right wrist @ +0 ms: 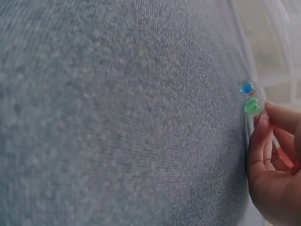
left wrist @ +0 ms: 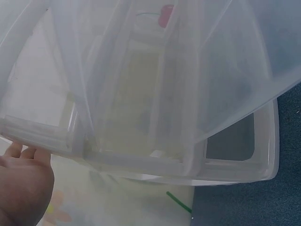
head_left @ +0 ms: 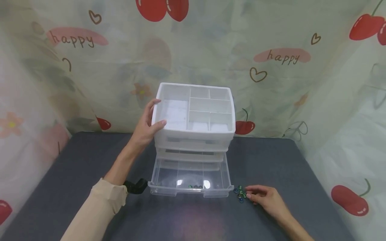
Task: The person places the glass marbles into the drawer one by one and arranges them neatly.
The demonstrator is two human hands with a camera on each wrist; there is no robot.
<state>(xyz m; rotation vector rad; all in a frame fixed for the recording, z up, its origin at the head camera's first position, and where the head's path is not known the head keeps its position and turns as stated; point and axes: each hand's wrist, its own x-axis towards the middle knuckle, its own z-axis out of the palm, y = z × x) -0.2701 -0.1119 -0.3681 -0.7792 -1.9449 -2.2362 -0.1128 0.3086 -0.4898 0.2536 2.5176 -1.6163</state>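
Observation:
A white drawer organizer (head_left: 193,135) with a divided top tray stands toward the back of the table. My left hand (head_left: 147,125) grips its upper left side, thumb over the rim; the left wrist view shows the fingertips at its edge (left wrist: 178,172). The lowest clear drawer (head_left: 190,170) is pulled out, with several marbles (head_left: 196,187) inside near the front. Right of the drawer, several glass marbles (head_left: 240,194) lie on the table. My right hand (head_left: 268,199) is beside them, thumb and forefinger slightly apart, fingertips close to a green marble (right wrist: 252,106); whether they touch is unclear.
A dark grey cloth covers the table (head_left: 259,164). Behind it hangs a curtain (head_left: 205,50) printed with cherries and hearts. A black object (head_left: 136,186) is by my left wrist, left of the drawer's front corner. A thin cord (head_left: 297,130) shows at the back right.

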